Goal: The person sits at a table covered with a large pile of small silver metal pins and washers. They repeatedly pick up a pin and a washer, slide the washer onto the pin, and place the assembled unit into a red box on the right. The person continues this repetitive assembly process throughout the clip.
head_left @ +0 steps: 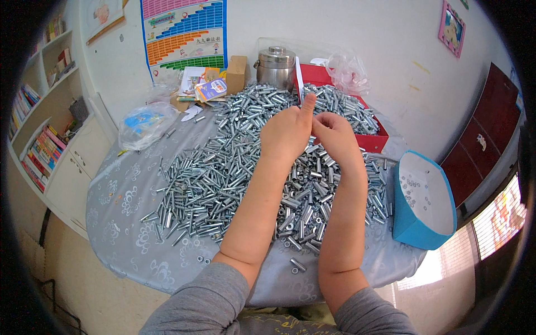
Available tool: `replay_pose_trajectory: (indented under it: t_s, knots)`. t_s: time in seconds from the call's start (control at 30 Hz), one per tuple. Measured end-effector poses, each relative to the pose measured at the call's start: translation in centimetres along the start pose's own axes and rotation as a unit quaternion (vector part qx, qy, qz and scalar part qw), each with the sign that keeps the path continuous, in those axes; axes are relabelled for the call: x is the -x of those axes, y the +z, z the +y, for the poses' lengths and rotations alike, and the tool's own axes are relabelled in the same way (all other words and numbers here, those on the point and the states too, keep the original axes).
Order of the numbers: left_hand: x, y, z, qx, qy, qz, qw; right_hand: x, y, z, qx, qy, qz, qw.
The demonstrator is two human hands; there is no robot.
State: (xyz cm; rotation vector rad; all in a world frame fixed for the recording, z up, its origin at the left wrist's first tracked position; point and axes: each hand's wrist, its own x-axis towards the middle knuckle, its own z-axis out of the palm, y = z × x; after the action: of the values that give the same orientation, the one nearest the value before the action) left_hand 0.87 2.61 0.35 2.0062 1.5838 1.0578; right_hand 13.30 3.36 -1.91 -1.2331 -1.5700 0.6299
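My left hand [286, 133] and my right hand [336, 138] meet above a big heap of small silvery metal parts. The left thumb points up, and its other fingers curl out of sight. The right fingers are bent and pinched together against the left hand. Whatever sits between them is hidden or too small to name. Under and left of my arms lie long thin bolts [206, 181]. Short metal sleeves [304, 204] are piled between my forearms. A loose sleeve [298, 264] and a nut [295, 271] lie near the table's front edge.
A red box [373, 143] full of metal parts stands at the back right. The blue bin [416, 231] at right holds a few small rings. Behind the heap are a steel pot [276, 68], a cardboard box [237, 74] and booklets [211, 89]. A plastic bag [146, 125] lies left on the grey tablecloth [125, 240].
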Motion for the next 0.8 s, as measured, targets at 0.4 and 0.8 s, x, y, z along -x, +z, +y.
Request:
replay_pose_trajectory:
  t_s: [0.4,0.8]
  knots:
    - [0.0,0.5,0.1,-0.018,-0.027,-0.021,0.999,0.1,-0.7,0.6,0.068,0.013,-0.011,0.998]
    - [-0.3,1.0,-0.2,-0.053,-0.046,-0.047,0.996,0.1,-1.0,0.5,0.109,0.039,-0.015,0.993]
